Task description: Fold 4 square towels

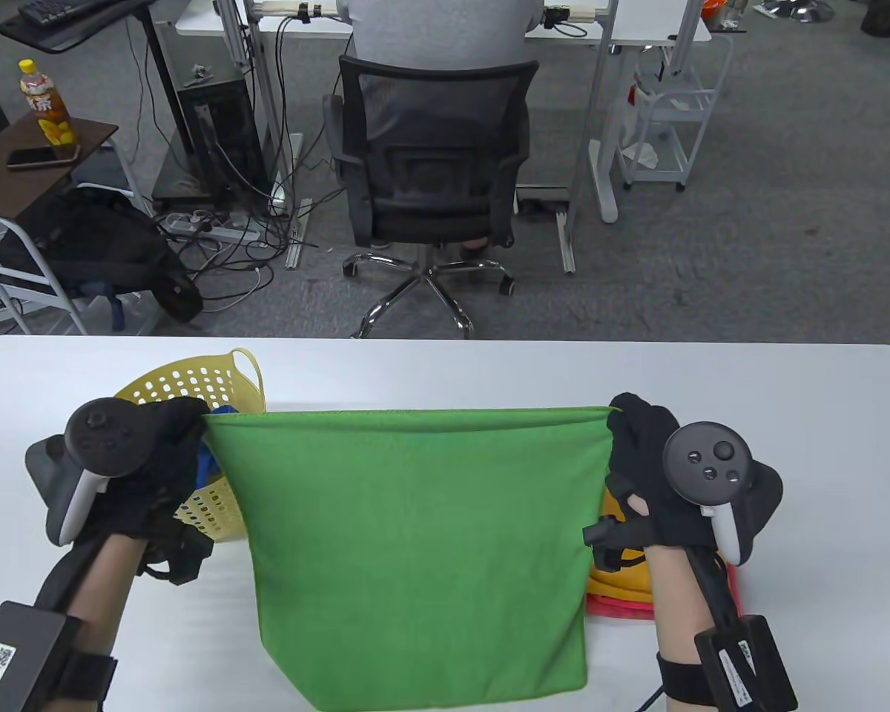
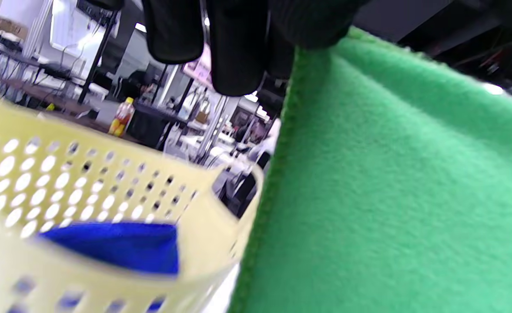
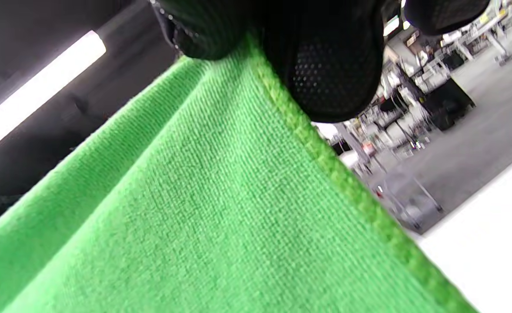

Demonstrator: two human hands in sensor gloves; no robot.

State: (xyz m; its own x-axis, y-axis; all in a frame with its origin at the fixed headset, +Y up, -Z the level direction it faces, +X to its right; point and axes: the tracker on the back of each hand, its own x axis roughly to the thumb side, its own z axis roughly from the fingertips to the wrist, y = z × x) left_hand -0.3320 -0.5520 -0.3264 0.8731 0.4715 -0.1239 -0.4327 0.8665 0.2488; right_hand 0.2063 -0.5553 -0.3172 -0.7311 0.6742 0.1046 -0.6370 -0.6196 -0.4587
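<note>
A green square towel [image 1: 415, 549] hangs spread out above the white table [image 1: 786, 415]. My left hand [image 1: 170, 434] pinches its top left corner and my right hand [image 1: 627, 430] pinches its top right corner, so its top edge is taut. The towel's lower edge hangs near the table's front. The left wrist view shows my gloved fingers [image 2: 238, 48] on the green towel [image 2: 390, 187]. The right wrist view shows my fingers [image 3: 325, 61] gripping the towel's hemmed corner [image 3: 221, 195]. A blue towel [image 2: 116, 245] lies in the yellow basket [image 2: 86, 182].
The yellow perforated basket [image 1: 193, 386] stands at the table's left, behind my left hand. Folded yellow and red towels [image 1: 623, 586] lie stacked at the right, under my right wrist. Past the table's far edge stands an office chair [image 1: 430, 170].
</note>
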